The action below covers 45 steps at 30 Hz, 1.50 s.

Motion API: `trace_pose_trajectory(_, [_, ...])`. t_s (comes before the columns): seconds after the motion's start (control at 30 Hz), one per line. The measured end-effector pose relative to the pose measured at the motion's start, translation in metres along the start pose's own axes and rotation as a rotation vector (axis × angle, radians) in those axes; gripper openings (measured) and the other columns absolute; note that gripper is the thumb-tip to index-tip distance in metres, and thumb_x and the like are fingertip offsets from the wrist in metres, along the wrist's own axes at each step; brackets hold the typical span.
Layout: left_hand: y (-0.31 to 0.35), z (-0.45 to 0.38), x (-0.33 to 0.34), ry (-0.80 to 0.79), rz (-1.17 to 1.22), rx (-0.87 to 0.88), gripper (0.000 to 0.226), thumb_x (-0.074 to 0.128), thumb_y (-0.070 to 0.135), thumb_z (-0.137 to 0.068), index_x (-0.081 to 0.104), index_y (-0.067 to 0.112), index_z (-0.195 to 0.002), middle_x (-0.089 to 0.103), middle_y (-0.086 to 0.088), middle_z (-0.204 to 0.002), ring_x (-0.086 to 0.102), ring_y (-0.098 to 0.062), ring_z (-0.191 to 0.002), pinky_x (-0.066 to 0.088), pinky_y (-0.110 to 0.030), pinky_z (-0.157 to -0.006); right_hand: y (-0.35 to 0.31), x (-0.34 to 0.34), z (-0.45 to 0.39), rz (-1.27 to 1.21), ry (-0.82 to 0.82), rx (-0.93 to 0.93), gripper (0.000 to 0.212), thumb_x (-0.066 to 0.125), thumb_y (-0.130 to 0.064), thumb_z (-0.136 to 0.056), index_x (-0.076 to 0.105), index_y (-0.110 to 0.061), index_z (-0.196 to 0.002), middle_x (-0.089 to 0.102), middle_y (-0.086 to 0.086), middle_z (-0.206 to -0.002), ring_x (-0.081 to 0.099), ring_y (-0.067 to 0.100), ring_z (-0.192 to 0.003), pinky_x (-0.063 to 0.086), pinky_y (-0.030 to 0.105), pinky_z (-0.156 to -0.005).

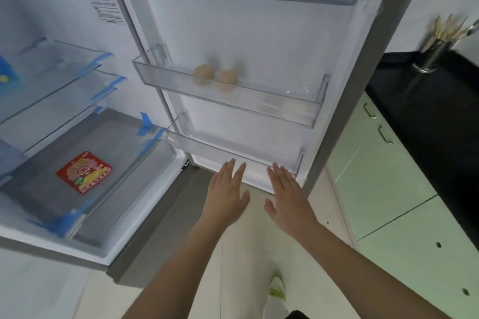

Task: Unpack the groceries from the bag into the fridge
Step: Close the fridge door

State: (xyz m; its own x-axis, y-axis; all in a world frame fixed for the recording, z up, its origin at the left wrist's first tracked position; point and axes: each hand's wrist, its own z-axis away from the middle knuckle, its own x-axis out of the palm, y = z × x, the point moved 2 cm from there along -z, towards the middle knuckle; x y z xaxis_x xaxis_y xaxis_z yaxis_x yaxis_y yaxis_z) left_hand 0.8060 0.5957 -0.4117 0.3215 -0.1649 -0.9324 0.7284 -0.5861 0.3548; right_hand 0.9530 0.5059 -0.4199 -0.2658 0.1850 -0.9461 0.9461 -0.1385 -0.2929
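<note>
Black counter far right, metal cup of chopsticks standing on it, pale green cabinets with handles below, light floor near, a green-and-white shoe on it.

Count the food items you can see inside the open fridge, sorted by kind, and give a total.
Eggs, in the middle door bin: 2
Red packet, on the lower grey shelf: 1
Blue packet, cut off at the left edge: 1
Total: 4
</note>
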Motion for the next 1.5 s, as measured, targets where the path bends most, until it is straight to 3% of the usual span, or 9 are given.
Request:
trace_pose_trajectory(0.27, [0.035,0.05,0.005,-0.008,-0.031,0.147,0.069,0.045,0.041,-0.098,0.012,0.025,-0.156,0.003,-0.003,-0.165,-0.003,-0.021,-0.152,0.006,-0.045,-0.122,0.019,-0.017,0.065,-0.072,0.108,-0.001,0.058,0.051,-0.03,-0.093,0.037,-0.014,-0.147,0.037,0.003,-0.154,0.029,0.022,-0.145,0.031,0.044,-0.116])
trace_pose_trajectory(0.47, [0.056,0.064,-0.001,-0.043,-0.071,0.134,0.067,0.038,0.045,-0.101,0.004,0.027,-0.156,-0.005,0.001,-0.165,-0.01,-0.019,-0.151,-0.001,-0.043,-0.123,0.038,-0.041,0.079,-0.11,0.238,0.014,0.038,0.041,-0.034,-0.092,0.056,-0.018,-0.124,0.059,0.0,-0.13,0.053,0.022,-0.121,0.038,0.038,-0.104])
trace_pose_trajectory(0.67, [0.062,0.075,0.003,-0.036,-0.097,0.067,0.068,0.037,0.047,-0.101,0.003,0.027,-0.157,-0.001,0.001,-0.165,-0.008,-0.017,-0.151,-0.013,-0.032,-0.117,0.06,-0.046,0.075,-0.407,0.34,0.261,0.033,0.062,-0.025,-0.091,0.056,-0.007,-0.119,0.06,0.006,-0.115,0.056,0.024,-0.109,0.037,0.028,-0.097])
trace_pose_trajectory(0.83, [0.063,0.094,0.016,-0.04,-0.091,-0.028,0.07,0.042,0.044,-0.099,0.007,0.024,-0.156,0.003,0.001,-0.165,0.006,-0.018,-0.151,-0.002,-0.035,-0.12,0.084,-0.041,0.074,-0.551,0.174,0.319,0.063,0.059,-0.03,-0.094,0.032,-0.012,-0.148,0.045,0.006,-0.144,0.043,0.021,-0.132,0.033,0.031,-0.109])
trace_pose_trajectory(0.97, [0.061,0.108,0.017,-0.015,-0.07,-0.085,0.072,0.047,0.041,-0.098,0.007,0.027,-0.156,0.002,0.006,-0.165,0.012,-0.017,-0.15,0.013,-0.042,-0.122,0.095,-0.038,0.064,-0.531,0.052,0.242,0.068,0.054,-0.037,-0.096,0.02,-0.022,-0.153,0.033,0.0,-0.156,0.033,0.02,-0.142,0.033,0.043,-0.115])
trace_pose_trajectory(1.13, [0.066,0.124,0.016,0.047,-0.053,-0.204,0.073,0.049,0.041,-0.098,0.007,0.028,-0.156,0.002,0.008,-0.165,0.009,-0.014,-0.15,0.004,-0.03,-0.117,0.086,-0.033,0.059,-0.616,-0.004,0.059,0.062,0.056,-0.028,-0.097,0.027,-0.02,-0.151,0.042,-0.006,-0.149,0.038,0.007,-0.135,0.034,0.028,-0.109])
trace_pose_trajectory(1.23, [0.076,0.137,0.016,0.125,0.076,-0.265,0.073,0.056,0.037,-0.095,0.014,0.03,-0.155,0.014,0.007,-0.163,0.014,-0.013,-0.149,0.011,-0.029,-0.115,0.076,-0.027,0.065,-0.696,-0.021,0.034,0.061,0.057,-0.025,-0.097,0.028,-0.021,-0.149,0.043,-0.013,-0.139,0.039,-0.001,-0.124,0.034,0.023,-0.102])
trace_pose_trajectory(1.37, [0.102,0.158,0.02,0.28,0.232,-0.271,0.068,0.058,0.026,-0.094,0.025,0.028,-0.153,0.027,0.006,-0.158,0.023,-0.012,-0.146,0.022,-0.031,-0.115,0.065,-0.014,0.075,-0.798,-0.065,0.006,0.065,0.061,-0.02,-0.094,0.027,-0.02,-0.149,0.038,-0.014,-0.135,0.041,0.001,-0.122,0.036,0.023,-0.102])
trace_pose_trajectory(1.5, [0.127,0.168,0.026,0.333,0.438,-0.319,0.061,0.057,0.02,-0.095,0.031,0.03,-0.148,0.036,0.017,-0.149,0.03,0.001,-0.14,0.023,-0.015,-0.113,0.056,-0.007,0.078,-0.768,-0.078,-0.098,0.056,0.06,-0.02,-0.095,0.034,-0.017,-0.144,0.041,-0.011,-0.13,0.044,0.006,-0.12,0.035,0.019,-0.1])
